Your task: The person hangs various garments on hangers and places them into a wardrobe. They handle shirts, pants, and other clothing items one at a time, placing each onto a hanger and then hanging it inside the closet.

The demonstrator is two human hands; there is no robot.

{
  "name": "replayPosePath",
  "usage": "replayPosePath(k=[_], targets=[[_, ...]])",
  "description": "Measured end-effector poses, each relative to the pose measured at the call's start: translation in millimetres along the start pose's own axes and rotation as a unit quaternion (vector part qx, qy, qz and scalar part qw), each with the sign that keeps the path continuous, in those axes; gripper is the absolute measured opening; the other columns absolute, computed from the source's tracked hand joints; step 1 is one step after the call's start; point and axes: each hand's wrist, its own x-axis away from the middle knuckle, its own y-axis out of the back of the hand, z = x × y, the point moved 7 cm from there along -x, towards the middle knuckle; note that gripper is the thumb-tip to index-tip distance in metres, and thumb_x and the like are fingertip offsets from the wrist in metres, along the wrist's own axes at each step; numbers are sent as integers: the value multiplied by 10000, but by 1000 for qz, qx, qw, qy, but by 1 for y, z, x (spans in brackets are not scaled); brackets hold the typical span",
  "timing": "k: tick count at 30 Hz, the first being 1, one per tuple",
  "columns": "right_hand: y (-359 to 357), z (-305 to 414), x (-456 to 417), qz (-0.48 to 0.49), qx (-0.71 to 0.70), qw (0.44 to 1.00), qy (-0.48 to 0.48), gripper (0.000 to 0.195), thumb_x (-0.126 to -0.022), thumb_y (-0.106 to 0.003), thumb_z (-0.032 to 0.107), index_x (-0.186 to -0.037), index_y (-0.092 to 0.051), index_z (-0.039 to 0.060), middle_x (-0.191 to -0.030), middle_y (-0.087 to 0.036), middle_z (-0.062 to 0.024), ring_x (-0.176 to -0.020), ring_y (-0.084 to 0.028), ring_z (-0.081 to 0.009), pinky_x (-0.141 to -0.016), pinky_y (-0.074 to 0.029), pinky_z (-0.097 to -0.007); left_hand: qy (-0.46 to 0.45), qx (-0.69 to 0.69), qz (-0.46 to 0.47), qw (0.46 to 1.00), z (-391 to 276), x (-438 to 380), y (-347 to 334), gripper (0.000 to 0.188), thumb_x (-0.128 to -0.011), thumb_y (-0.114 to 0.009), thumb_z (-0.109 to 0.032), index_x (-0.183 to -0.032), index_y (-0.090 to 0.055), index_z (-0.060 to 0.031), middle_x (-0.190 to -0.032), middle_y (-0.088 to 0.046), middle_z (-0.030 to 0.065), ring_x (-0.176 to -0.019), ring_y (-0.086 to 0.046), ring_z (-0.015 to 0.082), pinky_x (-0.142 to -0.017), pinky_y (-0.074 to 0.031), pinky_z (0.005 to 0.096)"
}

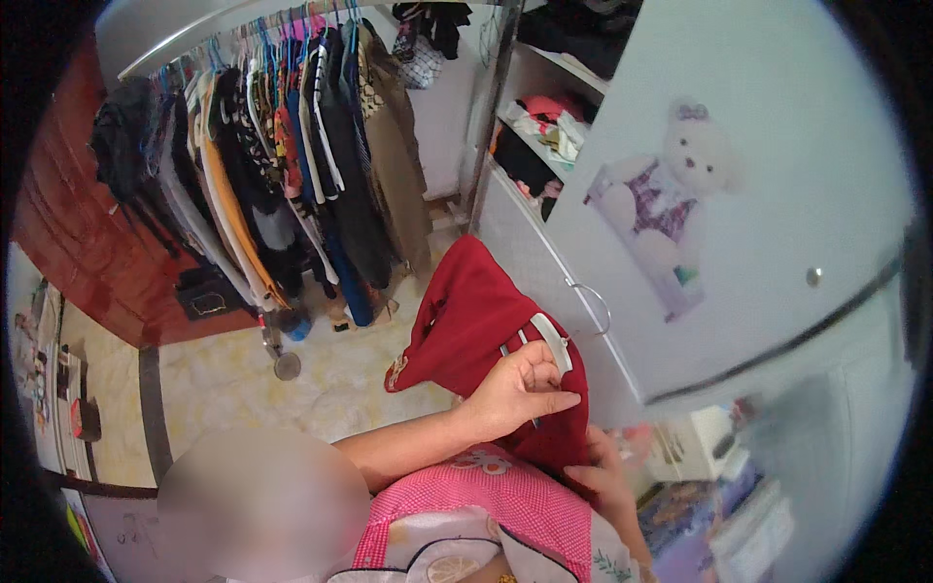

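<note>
A dark red garment [474,313] hangs in front of my body, with light embroidery or trim at its lower left corner. A white clothes hanger [555,341] lies at its upper edge, partly hidden by the cloth, and its metal hook [594,302] points up and right. The curled fingers of my left hand [521,386] are closed around the hanger beside the cloth, with the thumb stretched to the right. Lower right, my right hand [605,470] grips the garment's edge; some of its fingers are hidden behind the fabric.
Many clothes [291,167] hang on a rail at the back left. To the right stands a white wardrobe with a teddy bear picture on its door [765,240] and folded clothes on open shelves [547,124]. Boxes and bags [707,503] are at lower right. Marble-patterned floor [350,372] lies below.
</note>
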Motion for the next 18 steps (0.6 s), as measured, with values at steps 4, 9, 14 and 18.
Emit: replayPosePath(k=[4,9,14,18], targets=[[7,29,-68,26,-7,1000,10,452,-694,-629,20,-1127,-503,-2,-1128,-573,-86,-1037,-542,-174,-943,-386,-316,-22,6,-36,999,-25,-46,31,285,-818,-600,49,-1054,-474,-49,-910,-544,-6,-829,-527,59,-729,-447,205],[23,62,-153,45,-9,999,14,407,-700,-653,34,-1083,-520,9,-1075,-595,-77,-976,-569,-164,-898,-418,-306,-64,-11,-80,995,-54,-108,73,304,-826,-584,52,-1088,-465,-46,-933,-554,3,-846,-526,63,-739,-441,206],[43,88,-216,55,-4,998,-18,401,-701,-656,29,-1078,-521,11,-1071,-599,-83,-956,-583,-167,-873,-440,-310,-72,-18,-87,993,-69,-158,104,325,-827,-576,51,-1114,-458,-44,-971,-558,10,-883,-531,72,-771,-439,215],[42,107,-253,91,-64,994,-7,460,-693,-662,28,-1119,-490,10,-1084,-593,-105,-963,-586,-177,-870,-449,-317,-63,21,-75,995,-67,-189,127,343,-832,-574,37,-1142,-451,-45,-992,-559,13,-905,-533,75,-781,-439,225]])
